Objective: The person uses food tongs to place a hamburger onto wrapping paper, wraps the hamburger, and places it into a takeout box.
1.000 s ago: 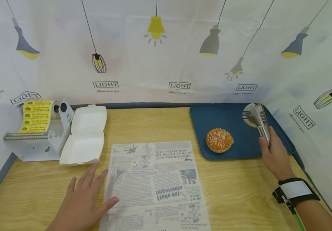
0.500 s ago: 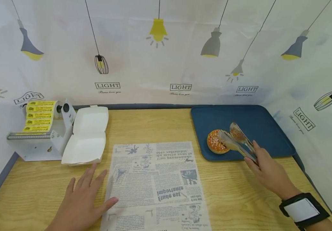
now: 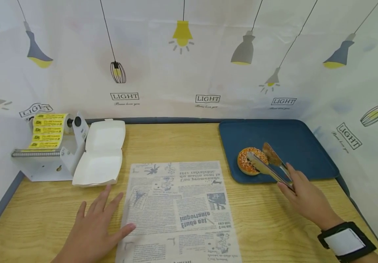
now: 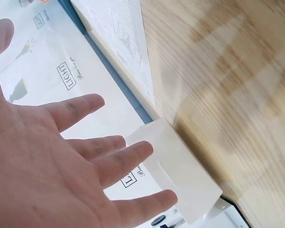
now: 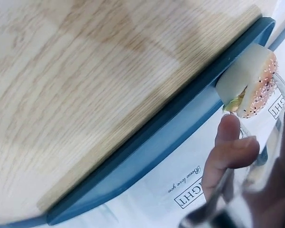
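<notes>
The seeded bun [image 3: 244, 164] lay near the front left corner of the blue tray [image 3: 299, 140], one end of the metal tongs [image 3: 264, 167] over its top and the other beside its right edge, though whether they touched it I could not tell. The right hand [image 3: 309, 199] had its fingers clamped on the tongs; I judged that both ends should go low along opposite sides, then close gently, so the filling [image 5: 234, 103] would not slip out. The left hand [image 3: 91, 224], fingers spread apart, held nothing near the printed paper sheet [image 3: 176, 208] and the open clamshell box [image 3: 100, 155].
</notes>
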Motion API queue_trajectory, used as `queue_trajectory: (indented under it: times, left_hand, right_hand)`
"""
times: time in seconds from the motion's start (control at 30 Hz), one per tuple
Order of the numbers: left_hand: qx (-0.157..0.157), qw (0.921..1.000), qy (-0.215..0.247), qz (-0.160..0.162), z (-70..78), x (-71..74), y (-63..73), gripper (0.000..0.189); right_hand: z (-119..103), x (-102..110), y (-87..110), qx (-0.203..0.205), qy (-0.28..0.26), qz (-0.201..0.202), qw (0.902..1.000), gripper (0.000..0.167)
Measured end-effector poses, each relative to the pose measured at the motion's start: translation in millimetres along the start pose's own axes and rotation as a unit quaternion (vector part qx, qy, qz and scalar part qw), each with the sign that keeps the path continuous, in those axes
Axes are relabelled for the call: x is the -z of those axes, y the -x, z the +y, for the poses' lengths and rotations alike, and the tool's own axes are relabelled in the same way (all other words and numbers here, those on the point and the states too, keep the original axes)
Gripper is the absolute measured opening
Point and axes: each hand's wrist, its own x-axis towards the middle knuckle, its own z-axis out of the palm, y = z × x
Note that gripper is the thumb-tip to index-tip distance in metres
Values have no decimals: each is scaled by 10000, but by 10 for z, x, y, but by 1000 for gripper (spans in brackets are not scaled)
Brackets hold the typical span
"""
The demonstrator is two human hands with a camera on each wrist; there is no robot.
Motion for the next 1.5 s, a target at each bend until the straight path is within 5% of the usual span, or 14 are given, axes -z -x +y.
queue_trajectory:
  times: [0.43,0.77,0.93,1.17,1.5]
  left_hand:
    - [-64,9998,90,194,-80,-11,122,92]
    - [-455,9974,287,477,-29,-5,58,76]
    - [-561,9969,396,388,-3,-5,-9,71]
    - [-509,9974,394,335,18,-9,-9,69]
    - [-343,9988,287,216,-24,-6,42,71]
  right_hand:
    - [-88,-62,-37,251,-198,523,9981,66]
    - [-108,9,114,342,-191,878,9954,67]
    - [-399,60,198,787,-458,949,9913,65]
    - [-1009,-163,263,1832,-1014,570,9762,62]
    - [-1456,-443,255,2331,-1255,-153,9642,58]
